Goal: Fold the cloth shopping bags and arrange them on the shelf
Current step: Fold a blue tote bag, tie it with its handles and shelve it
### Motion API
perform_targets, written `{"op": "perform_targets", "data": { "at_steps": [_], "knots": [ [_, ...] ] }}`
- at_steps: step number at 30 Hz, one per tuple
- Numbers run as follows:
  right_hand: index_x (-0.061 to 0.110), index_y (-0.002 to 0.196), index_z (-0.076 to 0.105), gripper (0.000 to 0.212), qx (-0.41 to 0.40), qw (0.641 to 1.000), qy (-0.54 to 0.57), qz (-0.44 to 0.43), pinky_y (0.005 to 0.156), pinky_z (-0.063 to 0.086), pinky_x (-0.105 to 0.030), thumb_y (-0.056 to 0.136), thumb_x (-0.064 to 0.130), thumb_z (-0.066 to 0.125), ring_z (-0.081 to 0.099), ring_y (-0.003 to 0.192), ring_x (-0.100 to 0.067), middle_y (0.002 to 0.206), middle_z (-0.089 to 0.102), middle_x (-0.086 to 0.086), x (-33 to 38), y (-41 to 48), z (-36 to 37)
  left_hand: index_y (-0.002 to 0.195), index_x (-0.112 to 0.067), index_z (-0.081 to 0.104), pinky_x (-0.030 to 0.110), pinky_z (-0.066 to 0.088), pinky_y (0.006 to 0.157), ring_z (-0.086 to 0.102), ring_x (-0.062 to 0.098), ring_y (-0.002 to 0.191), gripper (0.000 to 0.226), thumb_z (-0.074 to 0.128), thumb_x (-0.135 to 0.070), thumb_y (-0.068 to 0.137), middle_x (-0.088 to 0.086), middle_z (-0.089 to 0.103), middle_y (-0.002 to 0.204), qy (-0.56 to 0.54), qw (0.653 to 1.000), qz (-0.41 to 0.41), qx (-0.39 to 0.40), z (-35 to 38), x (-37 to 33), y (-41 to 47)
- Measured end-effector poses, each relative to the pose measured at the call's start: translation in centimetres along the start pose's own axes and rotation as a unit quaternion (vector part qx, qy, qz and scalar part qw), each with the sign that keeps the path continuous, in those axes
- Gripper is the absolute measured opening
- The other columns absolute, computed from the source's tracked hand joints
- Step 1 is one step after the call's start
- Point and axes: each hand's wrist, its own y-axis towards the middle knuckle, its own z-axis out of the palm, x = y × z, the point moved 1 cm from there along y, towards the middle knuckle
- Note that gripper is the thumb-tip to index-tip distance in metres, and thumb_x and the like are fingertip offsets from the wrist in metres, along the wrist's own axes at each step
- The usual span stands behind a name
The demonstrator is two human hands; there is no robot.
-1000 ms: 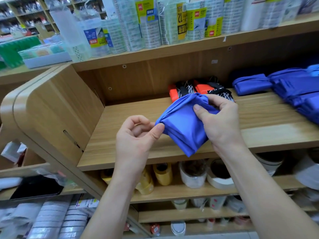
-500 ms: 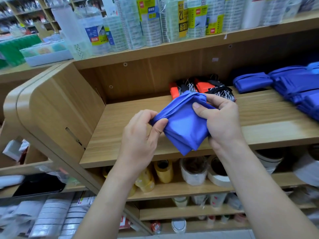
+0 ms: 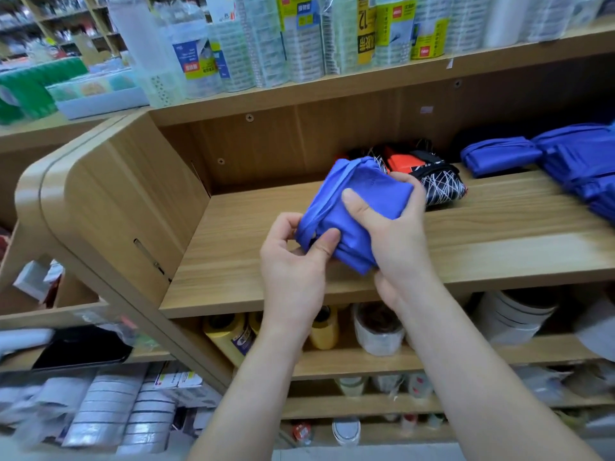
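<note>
A blue cloth shopping bag (image 3: 357, 191), folded into a thick bundle, is held in the air just above the wooden shelf (image 3: 499, 241). My right hand (image 3: 396, 234) grips the bundle from the right, thumb pressed across its front. My left hand (image 3: 293, 264) pinches its lower left corner between thumb and fingers. Folded blue bags (image 3: 499, 156) lie in a row at the shelf's back right. Behind the held bundle sit folded orange and black patterned bags (image 3: 432, 181).
The shelf's rounded wooden side panel (image 3: 109, 207) stands at the left. Packs of tape rolls (image 3: 299, 38) line the shelf above. Tape rolls and yellow bottles (image 3: 229, 334) fill the shelves below. The shelf surface left of my hands is bare wood.
Both hands have closed in on the bag, squeezing it into a tighter bundle. My left thumb has moved onto its lower left corner and my right thumb further across its front.
</note>
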Motion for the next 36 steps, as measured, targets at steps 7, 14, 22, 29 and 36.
{"op": "perform_targets", "data": {
  "at_steps": [7, 14, 22, 29, 36],
  "knots": [
    [0.025, 0.117, 0.048, 0.057, -0.060, 0.997, 0.001, -0.053, 0.093, 0.054, -0.048, 0.076, 0.000, 0.077, 0.063, 0.107, -0.020, 0.121, 0.060, -0.005, -0.3, 0.2, 0.4, 0.086, -0.013, 0.066, 0.018, 0.052, 0.069, 0.061, 0.003, 0.072, 0.009, 0.072, -0.007, 0.086, -0.010, 0.068, 0.077, -0.056, 0.997, -0.039, -0.034, 1.0, 0.5, -0.4],
    [0.017, 0.119, 0.045, 0.054, -0.115, 0.982, 0.007, -0.148, 0.090, 0.057, -0.042, 0.076, -0.004, 0.071, 0.065, 0.102, -0.013, 0.114, 0.059, 0.001, 0.6, 1.6, 1.2, 0.097, -0.023, 0.074, 0.034, 0.053, 0.088, 0.065, 0.010, 0.091, 0.011, 0.070, -0.017, 0.089, -0.004, 0.074, 0.095, 0.084, 0.996, -0.033, 0.029, 1.4, -0.2, -1.2],
    [0.010, 0.136, 0.038, 0.041, -0.058, 0.915, -0.235, -0.324, 0.074, 0.039, -0.005, 0.100, 0.027, 0.049, 0.052, 0.084, 0.014, 0.102, 0.050, 0.035, 0.5, 1.1, -0.3, 0.096, -0.012, 0.078, 0.029, 0.050, 0.077, 0.060, 0.020, 0.086, 0.011, 0.071, -0.015, 0.088, -0.002, 0.072, 0.102, 0.422, 0.831, 0.360, 0.032, -0.8, -3.5, -1.8],
    [0.013, 0.149, 0.028, 0.048, 0.070, 0.888, -0.263, -0.370, 0.078, 0.041, -0.008, 0.104, 0.018, 0.042, 0.055, 0.081, 0.003, 0.131, 0.050, 0.020, 1.5, -0.1, -0.2, 0.142, -0.033, 0.046, 0.035, 0.056, 0.090, 0.063, 0.009, 0.110, 0.067, 0.076, -0.020, 0.084, -0.015, 0.059, 0.127, 0.226, 0.967, 0.089, 0.074, -0.5, -4.6, 1.1],
    [0.015, 0.114, 0.051, 0.019, 0.123, 0.914, -0.237, -0.306, 0.073, 0.043, -0.013, 0.102, 0.020, 0.038, 0.055, 0.081, 0.003, 0.094, 0.057, 0.024, 1.5, -0.2, -0.8, 0.125, -0.029, 0.062, 0.022, 0.056, 0.080, 0.066, 0.003, 0.098, 0.053, 0.081, -0.021, 0.076, -0.015, 0.068, 0.110, 0.090, 0.985, 0.031, 0.144, -0.1, -4.6, 3.1]
  ]
}}
